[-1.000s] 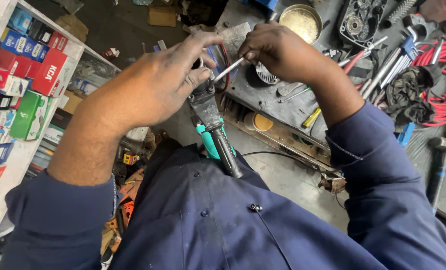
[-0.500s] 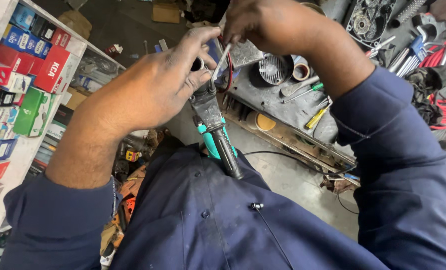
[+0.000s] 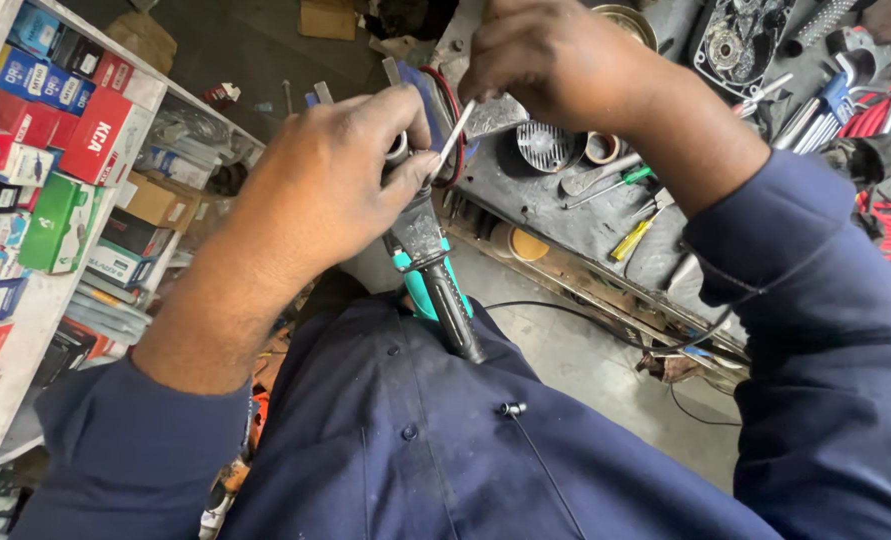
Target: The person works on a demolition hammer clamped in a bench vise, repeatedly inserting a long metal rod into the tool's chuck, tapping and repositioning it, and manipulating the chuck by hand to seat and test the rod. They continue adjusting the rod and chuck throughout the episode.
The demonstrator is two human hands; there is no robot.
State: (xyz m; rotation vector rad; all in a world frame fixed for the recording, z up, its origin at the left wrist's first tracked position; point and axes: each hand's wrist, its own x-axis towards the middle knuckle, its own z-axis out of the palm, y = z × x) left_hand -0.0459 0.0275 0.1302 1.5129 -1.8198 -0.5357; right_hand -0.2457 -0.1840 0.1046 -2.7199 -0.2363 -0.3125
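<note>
The dark, greasy surface point(image 3: 555, 205) lies beyond both grips, strewn with parts, and a shelf point(image 3: 25, 200) of coloured boxes stands out past the left grip. The one power tool point(image 3: 427, 262), with a grey metal head and a teal and black handle, is braced against the person's blue work jacket, its handle running back toward the chest, which seems meant to keep it steady while both hands work at the head. The left hand point(image 3: 330, 190) is clenched around the tool's head from the side, fingers wrapped over it and thumb pressed near the top, apparently to hold it from turning. The right hand point(image 3: 550, 60), just above and a little beyond the left grip, is closed on one thin white rod point(image 3: 455, 138), which slants down to the tool's head beside the left thumb; its tip is hidden there. A loop of red wire point(image 3: 452, 110) curves just behind the rod. Farther past the right grip lie two screwdrivers, one green-handled point(image 3: 625, 180) and one yellow-handled point(image 3: 630, 240).
</note>
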